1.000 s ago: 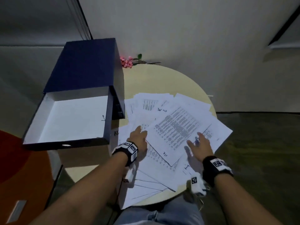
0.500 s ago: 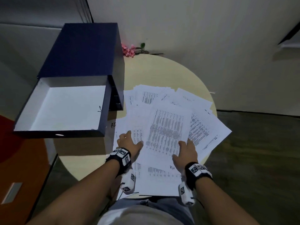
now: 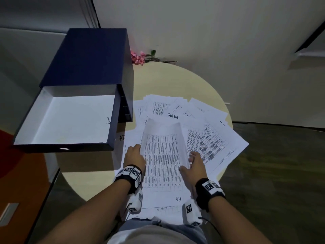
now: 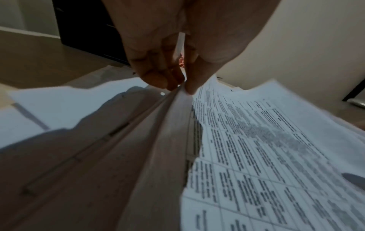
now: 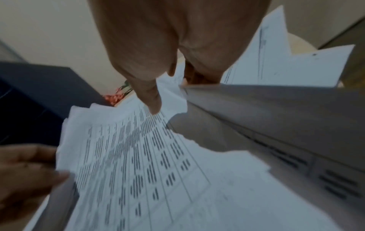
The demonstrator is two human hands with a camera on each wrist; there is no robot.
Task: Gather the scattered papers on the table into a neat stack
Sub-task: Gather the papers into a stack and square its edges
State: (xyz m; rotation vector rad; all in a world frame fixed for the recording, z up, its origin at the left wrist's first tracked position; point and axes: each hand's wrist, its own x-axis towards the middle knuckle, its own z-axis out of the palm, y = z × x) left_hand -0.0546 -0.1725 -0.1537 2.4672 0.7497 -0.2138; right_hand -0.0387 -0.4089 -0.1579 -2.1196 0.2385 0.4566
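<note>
A bundle of printed sheets is bowed upward between my two hands near the table's front edge. My left hand grips its left edge, and the left wrist view shows the thumb and fingers pinching the paper edge. My right hand grips the right edge, thumb on top of the printed page. More loose papers fan out flat on the round table behind and to the right, one headed "Task List".
An open dark blue box with a white inside stands at the table's left, its lid upright behind it. Pink flowers lie at the table's far edge. A wall rises behind; dark floor lies to the right.
Both hands went from pressing flat on the sheets to gripping the bundle's side edges. The sheets were drawn together toward me and now bow upward.
</note>
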